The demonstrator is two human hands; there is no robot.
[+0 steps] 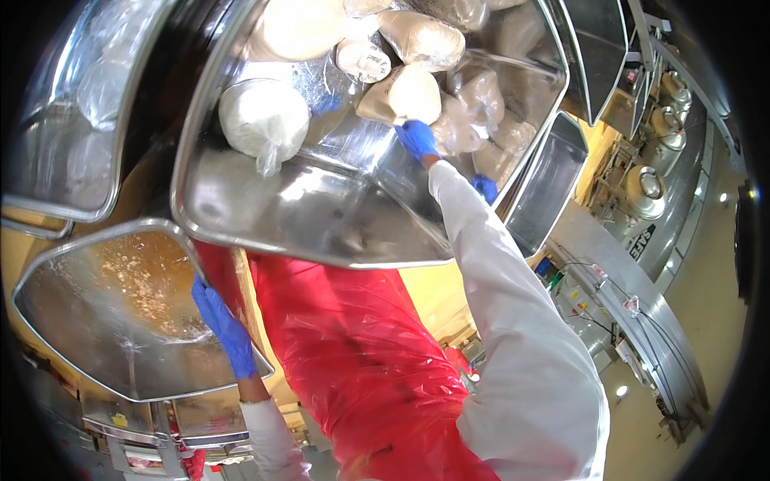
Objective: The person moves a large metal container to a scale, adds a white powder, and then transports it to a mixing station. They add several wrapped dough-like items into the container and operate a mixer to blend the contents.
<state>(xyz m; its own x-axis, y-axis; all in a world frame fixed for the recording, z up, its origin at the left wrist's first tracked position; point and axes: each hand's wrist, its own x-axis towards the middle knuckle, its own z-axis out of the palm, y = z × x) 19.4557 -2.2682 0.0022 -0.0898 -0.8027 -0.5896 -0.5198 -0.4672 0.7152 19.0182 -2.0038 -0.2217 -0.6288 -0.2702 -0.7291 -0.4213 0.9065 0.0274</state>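
Left, the right edge of a silver metal tub [88, 353] meets the blue-gloved left hand [223, 327], fingers together, grip unclear; rightward, a larger silver metal tub [321, 212] has bare room along its near edge; well inside, the blue-gloved right hand [418, 140] pinches a tan plastic bag [407, 94]

The right fingers [407, 131] and the left fingers [202, 298] are plain blue. At the tips of the right fingers is a cream-to-tan bag [411, 98]; left of them, a cloudy white bag [263, 119]. The large tub [313, 204] beneath them is silver-grey with bright white glints. Beside the left fingers, a smaller tub [60, 309] is silver-grey, its amber-brown contents [148, 280] speckled pale tan. Between both sets of fingers, the apron [345, 345] is glossy red; behind the right ones, the sleeve [513, 305] is pale grey.
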